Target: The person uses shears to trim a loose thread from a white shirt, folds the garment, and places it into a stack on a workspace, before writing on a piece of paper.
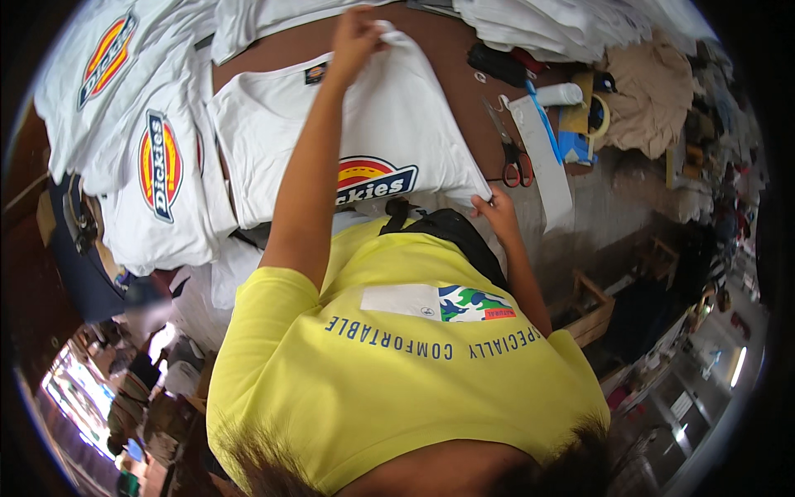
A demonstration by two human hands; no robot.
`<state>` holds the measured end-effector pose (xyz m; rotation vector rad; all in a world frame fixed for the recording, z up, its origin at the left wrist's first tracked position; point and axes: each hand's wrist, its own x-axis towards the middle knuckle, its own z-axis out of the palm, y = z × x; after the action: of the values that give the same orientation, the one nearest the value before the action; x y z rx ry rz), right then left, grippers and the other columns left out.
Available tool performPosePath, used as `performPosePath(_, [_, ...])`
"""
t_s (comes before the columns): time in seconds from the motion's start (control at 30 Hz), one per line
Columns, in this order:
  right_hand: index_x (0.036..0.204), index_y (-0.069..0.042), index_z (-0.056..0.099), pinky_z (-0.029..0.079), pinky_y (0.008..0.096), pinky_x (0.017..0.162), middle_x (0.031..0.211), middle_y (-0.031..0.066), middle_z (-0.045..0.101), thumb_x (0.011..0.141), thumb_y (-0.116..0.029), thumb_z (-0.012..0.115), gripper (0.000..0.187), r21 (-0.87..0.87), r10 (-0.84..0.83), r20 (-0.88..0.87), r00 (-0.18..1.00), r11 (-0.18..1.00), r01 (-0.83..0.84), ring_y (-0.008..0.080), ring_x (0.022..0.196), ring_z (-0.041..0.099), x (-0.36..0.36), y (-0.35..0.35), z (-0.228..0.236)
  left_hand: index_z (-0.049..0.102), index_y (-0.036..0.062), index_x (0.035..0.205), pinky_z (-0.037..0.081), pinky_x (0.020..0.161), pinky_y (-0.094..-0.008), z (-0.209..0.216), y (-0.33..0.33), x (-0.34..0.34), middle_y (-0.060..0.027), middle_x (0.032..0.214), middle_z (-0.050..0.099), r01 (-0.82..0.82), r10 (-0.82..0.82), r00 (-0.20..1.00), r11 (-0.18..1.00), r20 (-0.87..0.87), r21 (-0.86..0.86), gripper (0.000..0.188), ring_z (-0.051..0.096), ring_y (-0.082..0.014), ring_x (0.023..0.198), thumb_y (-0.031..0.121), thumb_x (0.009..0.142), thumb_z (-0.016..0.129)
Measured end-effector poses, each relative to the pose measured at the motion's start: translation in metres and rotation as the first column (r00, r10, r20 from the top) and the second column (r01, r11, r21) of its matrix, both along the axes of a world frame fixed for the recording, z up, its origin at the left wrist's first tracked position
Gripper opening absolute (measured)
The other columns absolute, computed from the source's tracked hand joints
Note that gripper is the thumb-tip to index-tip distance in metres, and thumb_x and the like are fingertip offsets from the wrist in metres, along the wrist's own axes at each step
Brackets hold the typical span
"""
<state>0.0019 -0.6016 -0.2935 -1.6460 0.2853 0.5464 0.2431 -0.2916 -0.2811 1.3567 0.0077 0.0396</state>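
Observation:
A white T-shirt (397,103) with a red, yellow and navy print is spread over the brown table in front of me. Its dark neck label shows toward the left. Stretched out to the far side, my left hand (356,40) pinches the shirt's far edge. My right hand (497,211) grips the near right corner of the same shirt between thumb and fingers. The cloth is drawn fairly straight between both hands. My left forearm crosses over the shirt and hides part of it and of the print.
More white printed T-shirts (124,178) lie heaped on the left. To the right are scissors (509,149) with black and red handles, a long pale strip (542,161), a white roll (560,94), a tape roll (598,116) and beige cloth (650,95). White garments (546,25) are piled at the far side.

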Motion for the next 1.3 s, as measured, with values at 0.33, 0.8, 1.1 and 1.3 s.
performPosePath(0.33, [0.098, -0.007, 0.058, 0.047, 0.0395, 0.067, 0.087, 0.0133, 0.062, 0.082, -0.017, 0.059, 0.018, -0.779, 0.465, 0.375, 0.802, 0.627, 0.000, 0.0292, 0.077, 0.061, 0.031, 0.040, 0.062, 0.058, 0.0108, 0.107, 0.039, 0.086, -0.0401, 0.024, 0.097, -0.073, -0.0111, 0.103, 0.058, -0.502, 0.068, 0.843, 0.455, 0.533, 0.736, 0.035, 0.052, -0.0286, 0.100, -0.004, 0.077, 0.051])
performPosePath(0.8, [0.137, -0.016, 0.035, 0.022, 0.0417, 0.105, 0.144, 0.0033, 0.031, 0.090, -0.044, 0.044, 0.056, -0.858, 0.718, 0.513, 0.471, 0.452, 0.245, 0.0292, 0.132, 0.026, 0.218, 0.178, -0.014, 0.055, 0.0125, 0.093, 0.036, 0.077, -0.0428, -0.009, 0.228, -0.065, -0.0021, 0.093, 0.056, -0.382, 0.108, 0.913, -0.113, 0.393, 0.917, 0.023, 0.050, -0.0247, 0.090, 0.034, 0.086, 0.051])
performPosePath(1.1, [0.138, -0.017, 0.033, 0.022, 0.0393, 0.105, 0.145, 0.0006, 0.029, 0.090, -0.044, 0.043, 0.056, -0.887, 0.737, 0.461, 0.494, 0.377, 0.266, 0.0252, 0.133, 0.024, 0.221, 0.184, -0.011, 0.057, 0.0102, 0.096, 0.040, 0.074, -0.0391, -0.003, 0.235, -0.065, -0.0048, 0.092, 0.058, -0.437, 0.115, 0.895, 0.036, 0.430, 0.899, 0.021, 0.053, -0.0253, 0.087, 0.028, 0.086, 0.054])
performPosePath(1.3, [0.133, -0.015, 0.039, 0.023, 0.0408, 0.105, 0.144, 0.0020, 0.031, 0.087, -0.041, 0.050, 0.055, -0.873, 0.705, 0.477, 0.525, 0.452, 0.186, 0.0263, 0.134, 0.024, 0.229, 0.185, -0.013, 0.055, 0.0004, 0.102, 0.041, 0.082, -0.0360, 0.025, 0.231, -0.151, -0.0153, 0.098, 0.056, -0.619, 0.422, 0.776, 0.371, 0.468, 0.692, 0.022, 0.053, -0.0296, 0.093, 0.003, 0.080, 0.057])
